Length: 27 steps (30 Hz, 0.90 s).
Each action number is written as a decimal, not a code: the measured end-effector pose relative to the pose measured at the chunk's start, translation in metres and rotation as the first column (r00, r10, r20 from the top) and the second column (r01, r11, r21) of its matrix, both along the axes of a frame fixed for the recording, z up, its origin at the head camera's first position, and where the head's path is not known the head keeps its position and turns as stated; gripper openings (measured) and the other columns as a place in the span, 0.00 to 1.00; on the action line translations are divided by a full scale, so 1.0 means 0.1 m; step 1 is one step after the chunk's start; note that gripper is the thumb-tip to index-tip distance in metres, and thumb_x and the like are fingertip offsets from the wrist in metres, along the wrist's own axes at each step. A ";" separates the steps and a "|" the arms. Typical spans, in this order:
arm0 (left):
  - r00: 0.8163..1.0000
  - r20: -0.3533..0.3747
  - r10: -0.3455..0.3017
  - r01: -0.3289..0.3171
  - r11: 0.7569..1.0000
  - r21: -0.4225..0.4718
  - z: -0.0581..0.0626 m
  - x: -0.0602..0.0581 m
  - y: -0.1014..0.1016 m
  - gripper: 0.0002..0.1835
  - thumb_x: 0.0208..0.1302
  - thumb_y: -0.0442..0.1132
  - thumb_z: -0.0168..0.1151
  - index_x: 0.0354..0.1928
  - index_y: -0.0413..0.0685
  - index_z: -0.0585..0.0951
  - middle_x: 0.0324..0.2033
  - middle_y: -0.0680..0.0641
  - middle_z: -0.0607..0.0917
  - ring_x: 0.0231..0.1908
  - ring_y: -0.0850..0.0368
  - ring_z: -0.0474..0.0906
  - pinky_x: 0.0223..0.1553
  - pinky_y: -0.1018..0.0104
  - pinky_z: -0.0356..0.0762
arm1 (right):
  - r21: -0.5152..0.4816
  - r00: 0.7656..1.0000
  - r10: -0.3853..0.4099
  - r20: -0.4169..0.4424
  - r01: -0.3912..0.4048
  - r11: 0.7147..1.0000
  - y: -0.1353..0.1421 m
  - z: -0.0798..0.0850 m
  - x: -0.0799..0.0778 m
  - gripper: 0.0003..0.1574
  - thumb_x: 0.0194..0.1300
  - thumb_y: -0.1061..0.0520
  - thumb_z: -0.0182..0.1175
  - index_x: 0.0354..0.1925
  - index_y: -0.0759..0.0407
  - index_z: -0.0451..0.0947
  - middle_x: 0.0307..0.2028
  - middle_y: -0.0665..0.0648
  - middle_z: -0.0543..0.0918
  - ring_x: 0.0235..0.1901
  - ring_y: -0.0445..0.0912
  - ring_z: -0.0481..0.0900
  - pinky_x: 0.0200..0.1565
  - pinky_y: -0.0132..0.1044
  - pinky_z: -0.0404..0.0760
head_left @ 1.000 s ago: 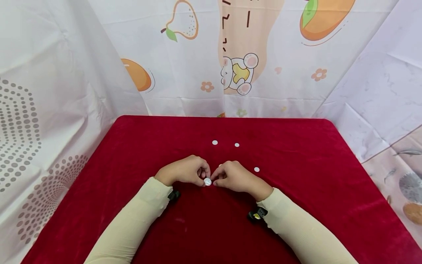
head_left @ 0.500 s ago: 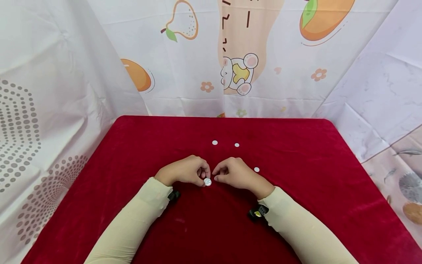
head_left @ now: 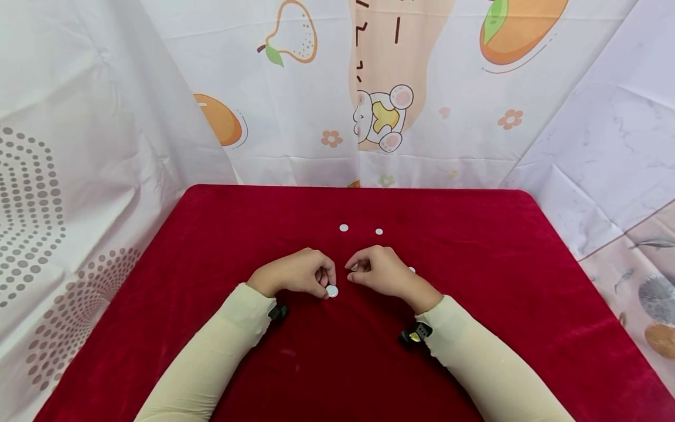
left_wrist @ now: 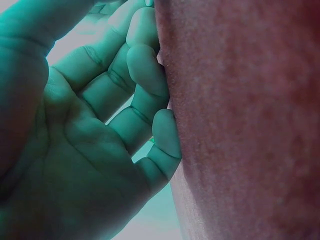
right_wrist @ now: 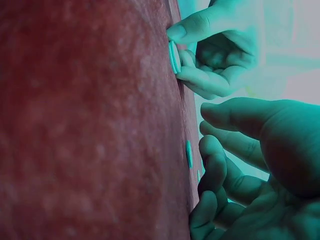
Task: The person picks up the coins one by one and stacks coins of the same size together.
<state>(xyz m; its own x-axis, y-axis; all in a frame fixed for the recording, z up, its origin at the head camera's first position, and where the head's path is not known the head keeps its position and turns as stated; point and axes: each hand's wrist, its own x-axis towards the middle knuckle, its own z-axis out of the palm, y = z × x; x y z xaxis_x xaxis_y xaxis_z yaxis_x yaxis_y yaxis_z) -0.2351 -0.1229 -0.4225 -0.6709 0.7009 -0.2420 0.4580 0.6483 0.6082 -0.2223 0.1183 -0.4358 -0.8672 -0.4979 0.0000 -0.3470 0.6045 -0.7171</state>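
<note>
My left hand [head_left: 300, 272] rests low on the red cloth, its thumb and index finger pinching the edges of a small stack of silvery coins [head_left: 331, 291]. Seen from the right wrist, the stack [right_wrist: 174, 57] has two layers and lies flat on the cloth. My right hand [head_left: 387, 272] hovers just to the right, thumb and index finger apart and the other fingers loosely bent, holding nothing. A single coin [right_wrist: 189, 154] lies on the cloth close by the right fingertips. The left wrist view shows the left palm and bent fingers [left_wrist: 146, 67]; the stack is hidden there.
Two pale coins lie farther back, one at left [head_left: 344, 227] and one at right [head_left: 379, 231]. Another coin [head_left: 412, 270] peeks out behind the right hand. Red cloth [head_left: 237, 217] covers the table, with printed white curtains [head_left: 295, 117] behind and at both sides.
My right hand has drawn away from the stack, back and slightly right, its fingers parting from beside the left hand. The left hand stays still with its pinch on the coins.
</note>
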 end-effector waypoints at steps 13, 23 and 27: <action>1.000 0.023 0.009 -0.009 1.000 0.012 -0.01 0.00 0.00 0.07 0.56 0.36 0.77 0.31 0.57 0.86 0.24 0.54 0.83 0.27 0.62 0.77 0.33 0.65 0.79 | -0.027 0.997 -0.071 -0.009 0.071 0.997 0.05 -0.02 -0.05 0.11 0.64 0.56 0.72 0.46 0.53 0.89 0.24 0.48 0.83 0.23 0.44 0.77 0.28 0.37 0.79; 1.000 0.018 0.016 -0.016 1.000 -0.003 -0.02 -0.01 0.00 0.08 0.56 0.37 0.77 0.31 0.59 0.86 0.24 0.55 0.83 0.27 0.63 0.77 0.33 0.66 0.79 | -0.004 0.995 -0.098 -0.012 0.098 0.995 0.08 -0.04 -0.08 0.20 0.64 0.55 0.72 0.54 0.54 0.86 0.24 0.48 0.82 0.21 0.43 0.76 0.28 0.38 0.78; 0.999 0.026 0.020 -0.020 1.000 0.000 -0.02 -0.01 0.00 0.08 0.56 0.37 0.77 0.31 0.59 0.86 0.24 0.54 0.83 0.27 0.62 0.77 0.33 0.65 0.79 | 0.017 0.995 -0.097 -0.009 0.097 0.995 0.09 -0.04 -0.09 0.23 0.63 0.55 0.72 0.57 0.54 0.84 0.23 0.48 0.81 0.20 0.43 0.76 0.28 0.37 0.78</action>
